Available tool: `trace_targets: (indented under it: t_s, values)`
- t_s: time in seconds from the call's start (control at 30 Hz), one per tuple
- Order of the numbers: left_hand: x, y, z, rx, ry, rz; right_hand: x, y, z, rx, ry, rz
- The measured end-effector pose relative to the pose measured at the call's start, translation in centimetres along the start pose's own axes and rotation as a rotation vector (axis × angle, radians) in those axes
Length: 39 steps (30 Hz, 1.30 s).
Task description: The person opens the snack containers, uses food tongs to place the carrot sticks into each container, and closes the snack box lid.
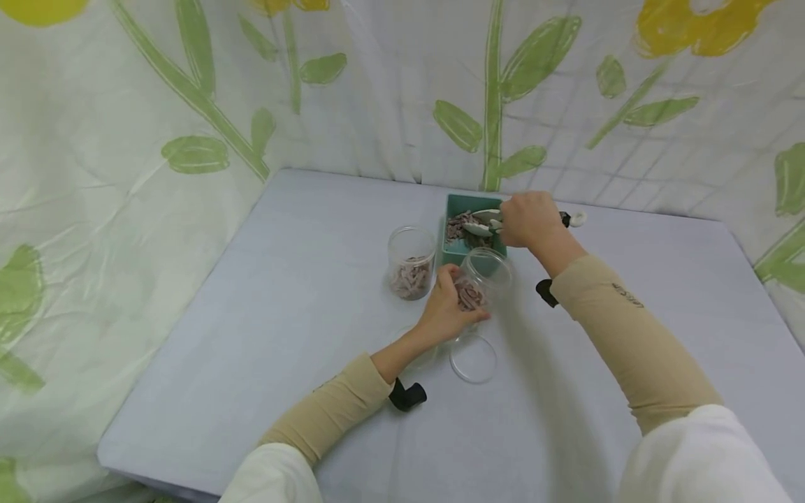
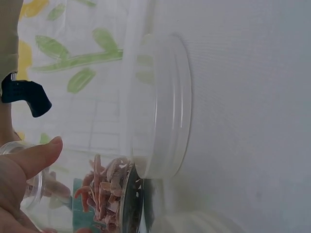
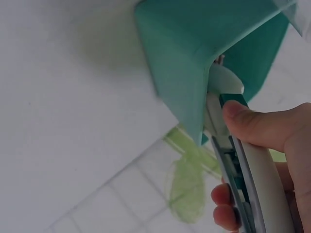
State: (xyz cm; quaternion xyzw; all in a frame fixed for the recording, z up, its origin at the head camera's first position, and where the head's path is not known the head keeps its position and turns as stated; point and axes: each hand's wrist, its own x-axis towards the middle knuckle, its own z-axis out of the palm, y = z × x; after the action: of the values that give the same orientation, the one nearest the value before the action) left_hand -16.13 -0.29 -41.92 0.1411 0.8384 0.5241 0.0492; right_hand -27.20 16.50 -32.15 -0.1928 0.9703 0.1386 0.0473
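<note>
My left hand [image 1: 445, 313] grips a clear plastic jar [image 1: 489, 269] from its near left side. The jar leans, its mouth close to the front edge of a green bin [image 1: 456, 204], and holds pinkish-brown strips. In my right hand [image 1: 531, 220] are white-tipped tongs [image 1: 481, 229], their tips inside the bin among more strips. The right wrist view shows the thumb [image 3: 243, 124] pressing on the tongs' handle [image 3: 265, 179], fingers curled around the other side; the bin wall hides most of the tips. A second clear jar [image 1: 411, 264] with strips stands upright left of the bin.
A round clear lid [image 1: 474, 359] lies on the grey-white table [image 1: 302, 279] in front of the held jar. Another clear round piece [image 1: 423, 356] is partly hidden under my left wrist. A flower-painted curtain [image 1: 390, 105] hangs just behind the table's far edge.
</note>
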Motion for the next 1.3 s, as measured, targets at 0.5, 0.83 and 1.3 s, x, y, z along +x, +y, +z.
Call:
trace_targets:
  t_s: [0.5,0.83,1.3]
  values:
    - [0.3,0.5,0.4,-0.028,0.003,-0.036,-3.3,4.0,0.5,0.272,-0.038,0.081]
    - [0.9,0.1,0.4,-0.081,-0.001,-0.080,-5.8,5.3,1.2,0.368,-0.019,0.091]
    - [1.5,0.0,0.2,-0.149,0.061,-0.128,-8.9,5.9,-0.1,0.378,0.064,0.085]
